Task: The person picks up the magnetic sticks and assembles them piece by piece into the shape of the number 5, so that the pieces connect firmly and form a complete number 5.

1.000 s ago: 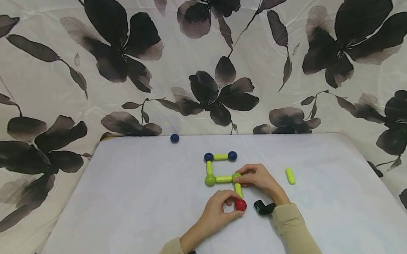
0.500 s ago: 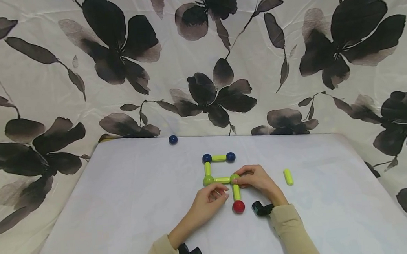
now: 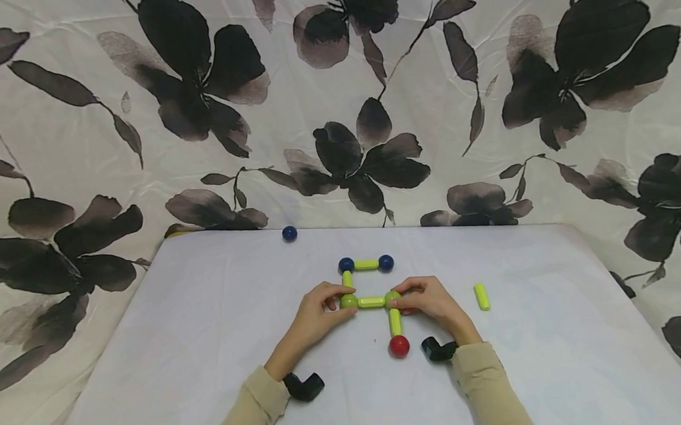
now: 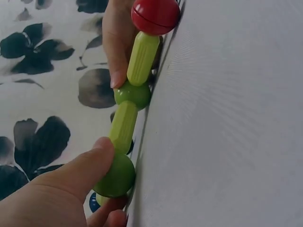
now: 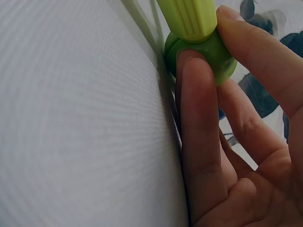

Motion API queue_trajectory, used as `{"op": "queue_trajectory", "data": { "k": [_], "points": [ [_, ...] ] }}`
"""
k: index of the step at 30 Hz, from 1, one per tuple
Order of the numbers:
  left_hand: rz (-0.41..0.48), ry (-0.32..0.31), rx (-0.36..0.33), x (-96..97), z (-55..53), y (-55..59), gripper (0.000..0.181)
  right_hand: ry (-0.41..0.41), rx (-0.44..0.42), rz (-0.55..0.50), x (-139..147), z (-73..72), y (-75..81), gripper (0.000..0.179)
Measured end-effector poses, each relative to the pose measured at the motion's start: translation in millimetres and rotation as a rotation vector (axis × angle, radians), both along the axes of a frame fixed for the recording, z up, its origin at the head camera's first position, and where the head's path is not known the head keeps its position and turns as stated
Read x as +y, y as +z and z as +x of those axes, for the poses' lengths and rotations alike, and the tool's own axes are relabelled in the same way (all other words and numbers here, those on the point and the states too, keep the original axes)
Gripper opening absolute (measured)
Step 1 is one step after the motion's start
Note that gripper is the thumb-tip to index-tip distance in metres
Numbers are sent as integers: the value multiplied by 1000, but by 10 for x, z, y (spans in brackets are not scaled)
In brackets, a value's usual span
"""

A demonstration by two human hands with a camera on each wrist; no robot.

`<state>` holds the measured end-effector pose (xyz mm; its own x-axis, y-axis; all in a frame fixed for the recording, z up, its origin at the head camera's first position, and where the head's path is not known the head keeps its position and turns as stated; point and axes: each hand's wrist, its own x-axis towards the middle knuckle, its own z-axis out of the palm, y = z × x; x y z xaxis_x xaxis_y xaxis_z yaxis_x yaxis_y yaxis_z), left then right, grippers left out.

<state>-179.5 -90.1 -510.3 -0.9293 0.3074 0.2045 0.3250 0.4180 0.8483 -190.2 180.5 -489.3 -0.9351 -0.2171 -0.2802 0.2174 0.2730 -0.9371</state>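
Yellow-green rods and balls form a joined chain on the white table. My left hand (image 3: 315,316) pinches the left green ball (image 4: 118,177) between thumb and fingers. The right green ball (image 5: 215,56) is gripped by the fingertips of my right hand (image 3: 432,301). A rod (image 3: 371,302) links the two green balls. From the right one another rod (image 3: 395,322) runs toward the near side, ending at a red ball (image 3: 399,346). Beyond the left one, a rod (image 3: 347,278) leads to a blue ball (image 3: 347,265), then a sideways rod (image 3: 366,264) and a second blue ball (image 3: 386,262).
A loose blue ball (image 3: 289,234) lies at the far edge of the white table (image 3: 208,353). To the right of my right hand is a loose yellow-green rod (image 3: 482,297). Flower-patterned cloth (image 3: 263,126) hangs behind the table.
My left hand has let go of the red ball and moved away and to the left, onto the left green ball. The right hand keeps its grip on the right green ball.
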Motion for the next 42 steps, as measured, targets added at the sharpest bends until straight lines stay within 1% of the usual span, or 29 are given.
{"op": "queue_trajectory", "data": {
  "k": [3,7,12,28,30,34,36,40,41,42],
  "points": [
    [7,-14,33,-14,-12,-54,34,0,5,1,6,4,-2,29],
    [14,-10,56,-19,-4,-71,34,11,12,2,13,5,-2,30],
    [8,-6,49,-17,10,-61,34,32,24,14,17,1,-7,31],
    [0,6,42,-11,13,-69,35,40,29,-3,9,16,20,30],
    [-2,8,49,-7,16,-68,34,45,25,0,-2,34,75,29],
    [-6,12,54,1,20,-72,34,61,27,10,-41,119,276,29],
    [-10,15,53,2,19,-75,34,63,30,11,-34,112,261,29],
    [-21,20,50,3,17,-75,34,73,39,-2,16,31,83,32],
    [-22,21,49,3,20,-72,34,76,39,-3,27,16,49,33],
    [-22,22,48,2,23,-68,34,82,44,0,32,19,53,34]
  ]
}}
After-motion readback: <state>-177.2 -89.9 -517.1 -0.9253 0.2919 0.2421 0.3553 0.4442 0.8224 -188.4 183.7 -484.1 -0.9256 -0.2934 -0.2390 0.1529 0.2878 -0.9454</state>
